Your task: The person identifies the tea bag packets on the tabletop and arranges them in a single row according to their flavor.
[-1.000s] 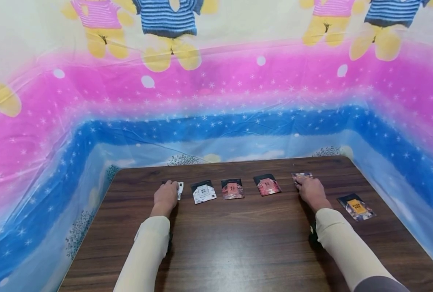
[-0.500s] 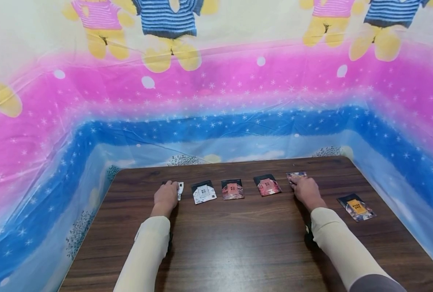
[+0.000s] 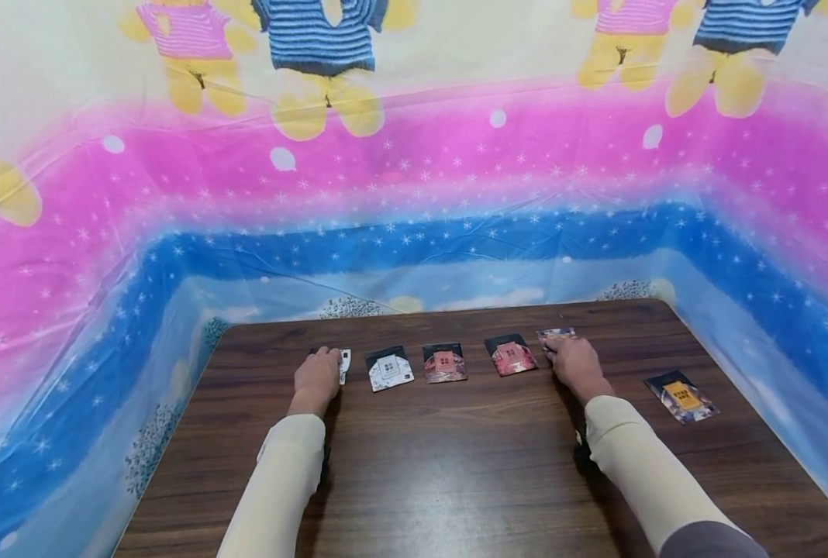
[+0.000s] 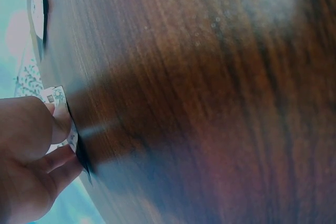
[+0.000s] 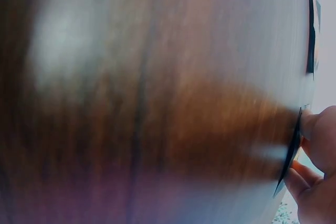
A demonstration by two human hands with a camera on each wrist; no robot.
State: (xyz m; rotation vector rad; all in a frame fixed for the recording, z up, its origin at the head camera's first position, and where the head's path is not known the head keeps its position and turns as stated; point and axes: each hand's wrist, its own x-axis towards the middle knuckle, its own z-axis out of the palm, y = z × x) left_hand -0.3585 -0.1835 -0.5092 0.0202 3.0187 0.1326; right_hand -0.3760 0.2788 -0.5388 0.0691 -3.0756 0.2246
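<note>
My left hand [image 3: 319,373] holds a white patterned sachet [image 3: 345,366] against the wooden table, at the left end of a row. In the left wrist view, thumb and fingers are on this slightly bent sachet [image 4: 73,136], covering much of it. My right hand [image 3: 576,366] grips a colourful sachet [image 3: 555,334] at the table's far side; the hand hides most of it. Only its dark thin edge [image 5: 292,148] shows in the right wrist view. Just left of that hand lies a black-and-red sachet [image 3: 514,356], close to the gripped one.
Between the hands also lie a black-and-white sachet [image 3: 389,368] and a black-and-pink sachet [image 3: 445,363]. A black sachet with an orange label [image 3: 683,396] lies at the right. Printed cloth [image 3: 414,240] hangs behind the table [image 3: 442,465].
My right hand has slid left across the table with the colourful sachet, nearing the black-and-red one. The left hand and the other sachets have stayed in place.
</note>
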